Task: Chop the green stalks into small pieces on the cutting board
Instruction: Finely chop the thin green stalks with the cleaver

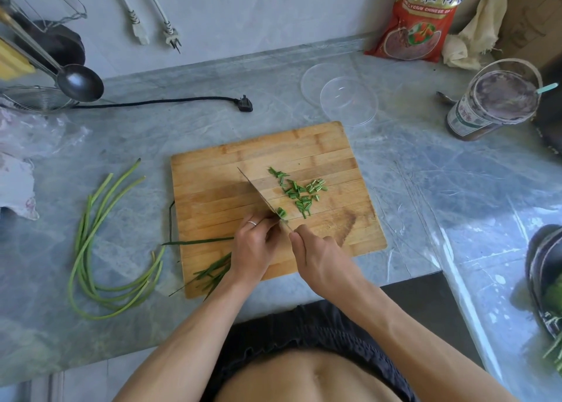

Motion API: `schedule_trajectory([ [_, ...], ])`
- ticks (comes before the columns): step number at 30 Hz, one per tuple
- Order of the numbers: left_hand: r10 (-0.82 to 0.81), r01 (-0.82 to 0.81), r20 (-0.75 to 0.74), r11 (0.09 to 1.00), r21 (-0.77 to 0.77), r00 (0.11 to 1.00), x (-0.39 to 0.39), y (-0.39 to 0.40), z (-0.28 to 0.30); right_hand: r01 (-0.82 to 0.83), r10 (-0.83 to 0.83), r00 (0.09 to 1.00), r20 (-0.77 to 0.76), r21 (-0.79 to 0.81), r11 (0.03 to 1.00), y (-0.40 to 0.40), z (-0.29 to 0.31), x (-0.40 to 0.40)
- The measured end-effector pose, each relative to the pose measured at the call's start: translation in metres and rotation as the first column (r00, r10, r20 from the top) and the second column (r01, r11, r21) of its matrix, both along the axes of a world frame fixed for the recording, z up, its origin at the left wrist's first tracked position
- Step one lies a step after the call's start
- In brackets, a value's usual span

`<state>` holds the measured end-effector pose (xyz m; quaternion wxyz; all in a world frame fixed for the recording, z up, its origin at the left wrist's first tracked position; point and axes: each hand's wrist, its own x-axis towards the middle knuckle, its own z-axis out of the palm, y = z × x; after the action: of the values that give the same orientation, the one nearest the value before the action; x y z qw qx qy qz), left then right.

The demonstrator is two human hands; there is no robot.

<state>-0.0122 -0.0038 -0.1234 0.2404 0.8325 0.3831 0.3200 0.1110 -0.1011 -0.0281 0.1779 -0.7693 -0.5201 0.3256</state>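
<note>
**Knife down on the stalks, cut pieces piling up on the board**

Here's the wooden cutting board (304, 146), set at a slight angle on the grey marble counter (425, 173). The green stalks (213, 272) being chopped are thin, long and dark green, a small bundle lying across the board's near left corner, with their loose ends trailing off the edge toward the person. The left hand (252, 249), a ring on one finger, sits on top of that bundle, fingers curled down over it and pinning it to the wood. Right at those fingertips is the knife (258, 195), blade slanting away toward the far left, its edge down at the cut end of the stalks. The right hand (316, 258) is wrapped around the handle, which is hidden inside the grip.

On the right side of the blade, the chopped pieces (299, 193) lie scattered in a loose cluster near the middle of the board: short bright green bits. A couple of fresh ones rest just against the blade near the left fingertips.

Off the board to the left, a separate bunch of uncut stalks (91, 249) lies on the counter, paler green, long and curving.

Further back, two clear plastic lids (340, 94) rest just beyond the board's far corner.
</note>
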Motion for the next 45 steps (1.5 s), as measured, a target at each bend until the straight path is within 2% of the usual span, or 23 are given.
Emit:
schedule_trajectory([
  [7,0.034,-0.036,0.043,0.998,0.050,0.998,0.005,0.001,0.009,0.036,-0.035,0.999,-0.033,0.050,0.998,0.026,-0.007,-0.004],
  [12,0.064,-0.064,-0.020,0.998,-0.024,0.998,0.003,-0.002,0.001,0.034,-0.033,0.999,-0.042,0.023,0.999,0.006,-0.008,-0.001],
  [17,0.065,-0.065,-0.005,0.998,0.003,0.998,0.003,-0.001,0.004,0.080,-0.077,0.996,-0.055,0.054,0.995,0.027,-0.012,-0.006],
  [21,0.045,-0.047,-0.040,0.998,-0.039,0.998,0.000,-0.002,0.000,0.059,-0.059,0.996,-0.062,-0.008,0.998,0.000,-0.008,-0.002],
  [30,0.037,-0.041,-0.083,0.998,-0.042,0.996,0.001,-0.001,0.003,0.170,-0.168,0.978,-0.122,0.010,0.985,0.023,-0.010,0.011],
  [35,0.031,-0.035,-0.070,0.998,-0.060,0.997,0.002,0.001,0.007,0.184,-0.172,0.976,-0.133,0.084,0.979,0.015,-0.011,0.023],
  [45,0.002,-0.006,-0.064,0.998,-0.062,0.998,0.003,0.003,0.013,0.172,-0.151,0.975,-0.160,0.124,0.977,0.004,-0.010,0.025],
])
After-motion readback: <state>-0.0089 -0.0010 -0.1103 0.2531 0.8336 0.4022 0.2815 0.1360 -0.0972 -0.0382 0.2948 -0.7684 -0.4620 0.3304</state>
